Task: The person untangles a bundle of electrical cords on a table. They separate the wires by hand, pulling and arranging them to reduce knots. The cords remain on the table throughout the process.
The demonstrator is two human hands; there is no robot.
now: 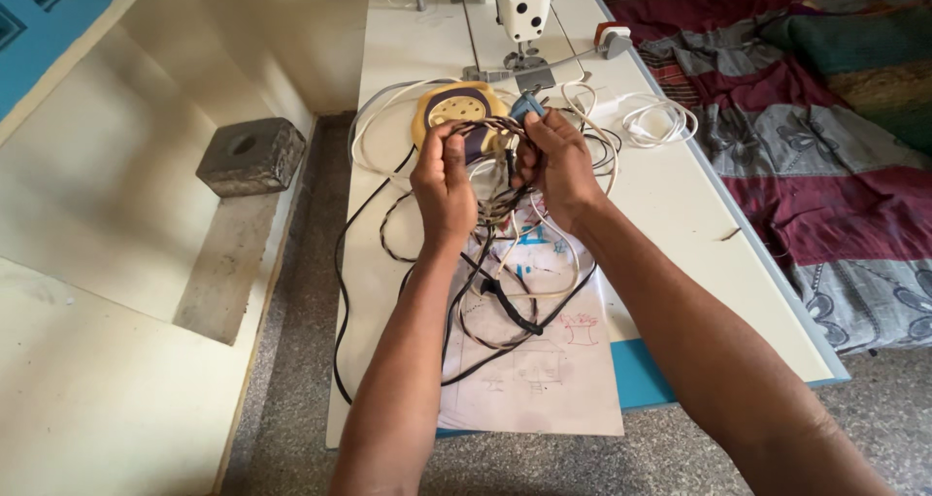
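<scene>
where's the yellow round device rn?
In the head view the yellow round device lies on the white table, just beyond the left hand, amid the tangled cables and in front of the sewing machine.

The tangled cords [485, 224] look like smooth plastic sheathing, 1 braided and matt (black and white). The counter [680, 195] has a smooth, faintly glossy laminate top. A matt paper sheet [544, 380] lies on it. The sewing machine [522, 6] looks glossy enamelled. The bedspread [825, 147] is patterned cloth.
</scene>
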